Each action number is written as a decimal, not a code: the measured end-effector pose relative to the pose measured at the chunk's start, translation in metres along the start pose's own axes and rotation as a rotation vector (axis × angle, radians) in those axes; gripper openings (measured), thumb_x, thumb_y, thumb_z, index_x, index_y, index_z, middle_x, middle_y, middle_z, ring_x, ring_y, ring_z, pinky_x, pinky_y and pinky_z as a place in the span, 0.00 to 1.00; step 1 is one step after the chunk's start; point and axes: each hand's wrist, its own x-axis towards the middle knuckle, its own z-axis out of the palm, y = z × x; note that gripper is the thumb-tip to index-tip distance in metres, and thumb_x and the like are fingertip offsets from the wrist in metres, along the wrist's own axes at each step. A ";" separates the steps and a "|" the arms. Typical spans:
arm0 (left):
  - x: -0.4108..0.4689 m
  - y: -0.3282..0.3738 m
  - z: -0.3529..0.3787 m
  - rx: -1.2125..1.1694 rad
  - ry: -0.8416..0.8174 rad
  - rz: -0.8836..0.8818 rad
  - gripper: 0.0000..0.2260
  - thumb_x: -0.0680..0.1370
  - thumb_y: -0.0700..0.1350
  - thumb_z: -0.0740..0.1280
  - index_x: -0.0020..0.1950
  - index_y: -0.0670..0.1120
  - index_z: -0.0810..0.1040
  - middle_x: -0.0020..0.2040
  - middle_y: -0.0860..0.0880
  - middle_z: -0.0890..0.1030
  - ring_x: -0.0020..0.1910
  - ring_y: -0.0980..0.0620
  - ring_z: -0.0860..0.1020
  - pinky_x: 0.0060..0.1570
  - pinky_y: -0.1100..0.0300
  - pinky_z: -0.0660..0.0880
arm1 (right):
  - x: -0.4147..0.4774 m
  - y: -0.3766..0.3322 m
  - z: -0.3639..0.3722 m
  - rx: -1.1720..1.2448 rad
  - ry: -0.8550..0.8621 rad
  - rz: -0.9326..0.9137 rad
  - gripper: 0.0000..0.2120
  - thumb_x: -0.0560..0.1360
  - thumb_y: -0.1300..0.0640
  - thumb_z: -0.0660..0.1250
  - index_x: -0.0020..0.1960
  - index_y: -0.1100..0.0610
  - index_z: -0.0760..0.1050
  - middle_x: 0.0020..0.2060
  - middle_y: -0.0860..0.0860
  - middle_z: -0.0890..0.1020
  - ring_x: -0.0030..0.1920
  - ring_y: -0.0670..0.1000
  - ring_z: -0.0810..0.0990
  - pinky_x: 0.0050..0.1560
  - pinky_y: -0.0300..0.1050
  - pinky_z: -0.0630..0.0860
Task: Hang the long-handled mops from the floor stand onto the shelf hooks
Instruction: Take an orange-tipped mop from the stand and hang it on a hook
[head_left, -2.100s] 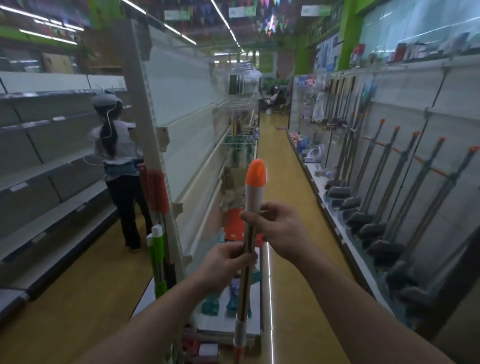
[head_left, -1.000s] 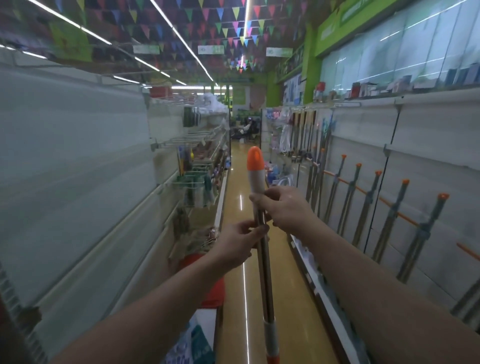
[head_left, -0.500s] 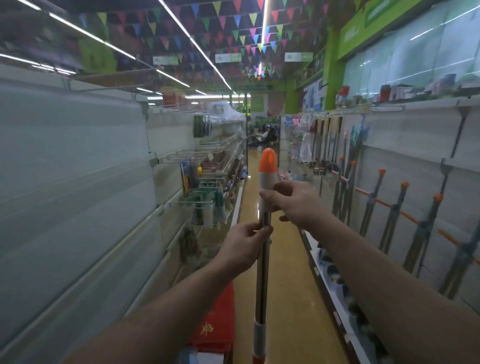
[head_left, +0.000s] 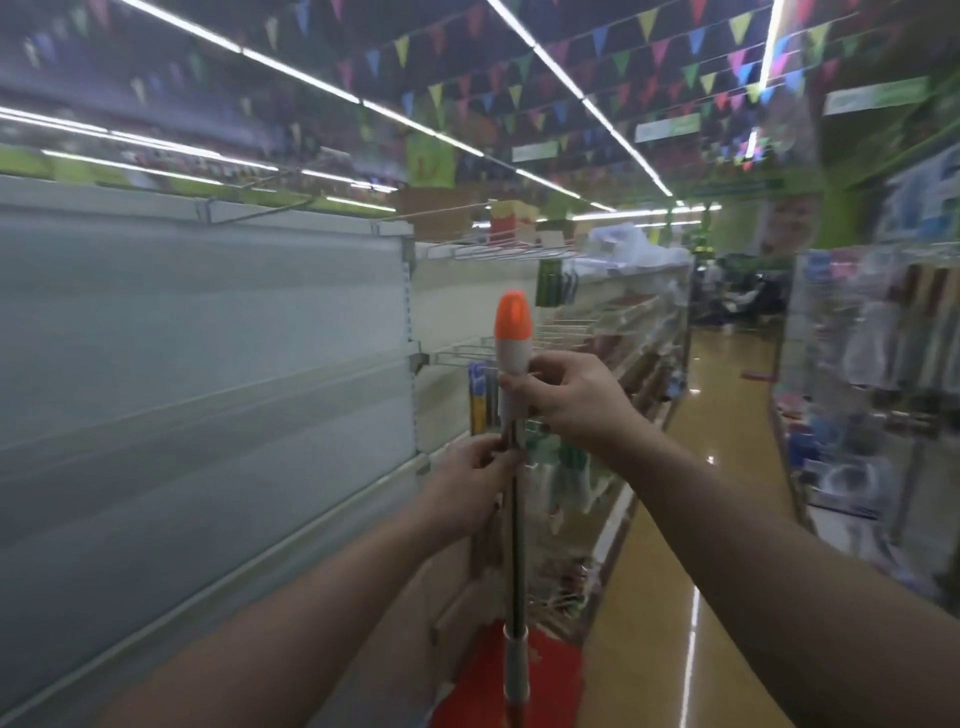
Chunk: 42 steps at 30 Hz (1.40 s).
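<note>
Head view, lower middle of the frame: one mop handle (head_left: 514, 519) held upright, a thin dark metal rod with a pale plastic sleeve and a red collar at the bottom edge. Two bare forearms reaching in from the lower corners. Left hand (head_left: 470, 491) clenched around the rod at mid-frame, fingers wrapped tight. Right hand (head_left: 576, 397) just above it, fingers pinching the white plastic grip from the right side. Topping the grip, one rounded orange cap (head_left: 513, 317), smooth and bullet-shaped, in the centre of the frame. Mop head out of sight below the bottom edge. Behind the rod at lower centre, a red sheet (head_left: 550, 670), soft-looking. Filling the left half, pale flat shelf panels (head_left: 208, 338), blurred and bare. Beyond them, centre, white wire racks (head_left: 498, 252) with blurred goods, count unclear. At right, a glossy yellow-brown floor (head_left: 727, 415) running away down the aisle. Upper frame: long light strips (head_left: 582, 98) and strings of small triangular flags (head_left: 649, 47) in many colours.
</note>
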 end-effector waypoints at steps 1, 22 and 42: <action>0.013 0.000 -0.001 0.026 0.023 0.001 0.10 0.83 0.48 0.68 0.43 0.55 0.83 0.41 0.46 0.83 0.41 0.45 0.80 0.45 0.46 0.78 | 0.017 0.007 0.001 0.010 -0.013 -0.012 0.13 0.77 0.48 0.73 0.57 0.55 0.86 0.46 0.51 0.89 0.47 0.51 0.87 0.50 0.49 0.84; 0.265 -0.059 -0.024 0.114 0.252 0.176 0.08 0.79 0.59 0.68 0.48 0.57 0.82 0.41 0.54 0.87 0.42 0.57 0.85 0.47 0.49 0.84 | 0.277 0.111 0.025 0.124 -0.183 -0.179 0.15 0.80 0.48 0.70 0.56 0.59 0.84 0.46 0.55 0.88 0.48 0.56 0.88 0.50 0.55 0.85; 0.354 -0.017 0.016 0.297 0.733 0.094 0.06 0.80 0.54 0.69 0.42 0.60 0.81 0.38 0.49 0.87 0.37 0.52 0.86 0.36 0.53 0.82 | 0.418 0.153 0.001 0.507 -0.420 -0.495 0.23 0.76 0.45 0.74 0.47 0.68 0.83 0.45 0.69 0.84 0.48 0.70 0.84 0.47 0.70 0.80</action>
